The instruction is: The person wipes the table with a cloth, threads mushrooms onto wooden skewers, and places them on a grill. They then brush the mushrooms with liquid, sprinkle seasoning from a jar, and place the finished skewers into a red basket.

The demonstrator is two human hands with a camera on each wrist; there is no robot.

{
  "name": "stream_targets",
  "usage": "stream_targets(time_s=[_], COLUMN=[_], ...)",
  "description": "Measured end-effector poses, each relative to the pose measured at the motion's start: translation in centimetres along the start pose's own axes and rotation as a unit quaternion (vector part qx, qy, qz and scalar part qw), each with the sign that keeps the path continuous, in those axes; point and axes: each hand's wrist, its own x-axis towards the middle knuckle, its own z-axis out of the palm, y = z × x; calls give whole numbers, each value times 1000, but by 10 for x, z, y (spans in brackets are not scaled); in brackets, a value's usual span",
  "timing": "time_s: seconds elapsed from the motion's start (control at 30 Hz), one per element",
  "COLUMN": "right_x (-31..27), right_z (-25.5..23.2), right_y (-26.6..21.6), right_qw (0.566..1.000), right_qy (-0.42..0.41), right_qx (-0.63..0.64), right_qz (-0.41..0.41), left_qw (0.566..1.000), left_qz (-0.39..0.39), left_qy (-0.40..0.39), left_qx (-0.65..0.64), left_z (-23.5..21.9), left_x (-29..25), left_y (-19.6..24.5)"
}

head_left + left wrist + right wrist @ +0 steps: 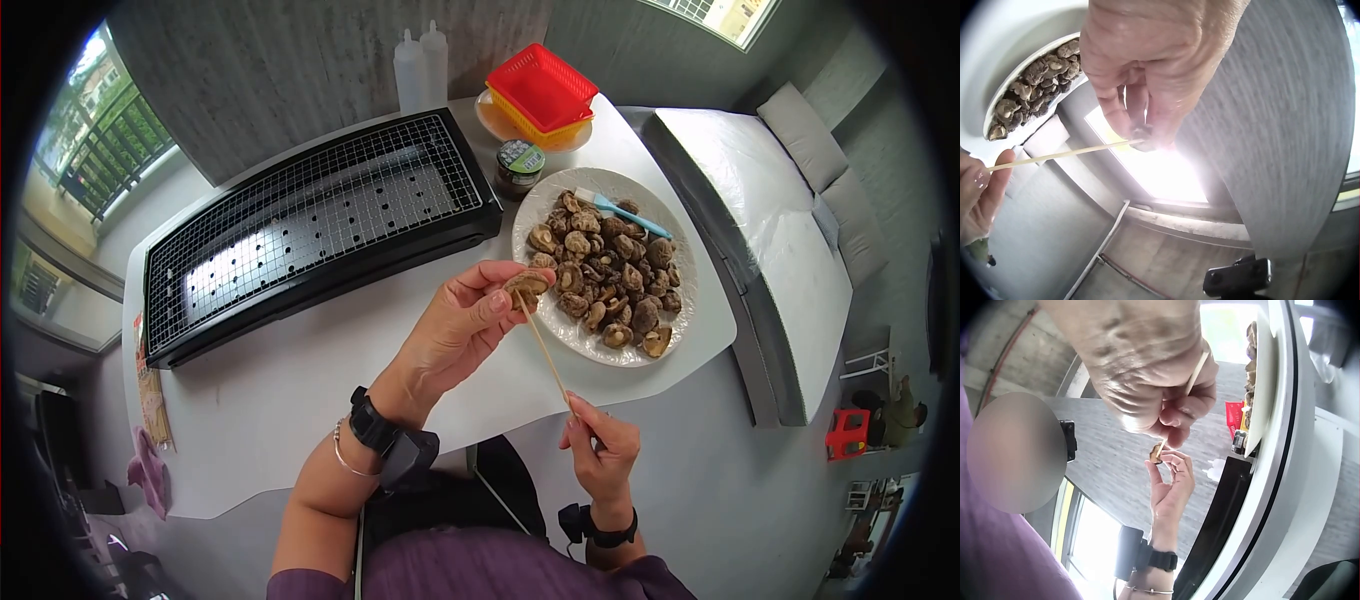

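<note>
My left hand [455, 325] pinches a brown dried mushroom [527, 284] between thumb and fingers, near the plate's left edge. Between the fingers of my right hand [603, 455] is the lower part of a thin wooden skewer [545, 350]. The skewer slants up to the mushroom, its upper tip at the mushroom's underside. In the right wrist view, the skewer's back end [1197, 372] sticks out past the right hand's fingers. A white plate [690, 215] piled with dried mushrooms [610, 270] stands just beyond the hands, a blue-handled brush [640, 218] lying on top of them.
A long black grill [320, 290] with a wire mesh takes up the table's left. Behind the plate are a lidded jar [519, 165], stacked red and yellow baskets [540, 90] and two white squeeze bottles [421, 70]. A pack of skewers [152, 400] lies at the left edge.
</note>
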Motion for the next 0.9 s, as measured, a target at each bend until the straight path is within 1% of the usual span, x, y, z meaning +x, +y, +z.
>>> stream_targets(time_s=[0.1,0.17,0.23,0.27,0.3,0.37,0.5,0.57,0.6,0.67,0.8,0.87,0.9], right_x=[1,1,3,4,3,2,-1,-6,-7,-9,-15,-16,-15], right_z=[0,-2,-5,-6,-6,-3,0,-3,-3,-3,-2,1,3], right_y=[2,1,-4,-5,-5,-4,-11,-12,-12,-10,-7,-6,-4], right_qw=[1000,1000,999,999,999,997,994,973,973,959,956,984,984], right_qy=[4,-11,-17,-27,-22,-38,-52,-75,-73,-72,-49,-16,-13], right_qx=[-5,-5,0,10,6,50,67,155,155,214,233,147,149], right_qz=[11,22,31,38,40,50,69,153,154,170,169,100,101], left_qw=[1000,999,988,989,988,987,987,984,984,988,990,982,981], left_qz=[3,6,32,27,15,-4,-34,-32,-34,-45,-73,-109,-112], left_qy=[6,4,24,19,33,51,52,61,60,67,71,73,73], left_qx=[19,35,150,146,153,150,147,162,162,130,99,137,138], left_z=[0,-1,-3,-3,-3,-2,-1,0,1,2,3,-3,-1], left_x=[0,1,2,3,2,1,-1,0,0,-1,-2,-3,-4], left_y=[-1,0,0,-1,-1,-2,-2,-3,-4,-6,-5,-5,-6])
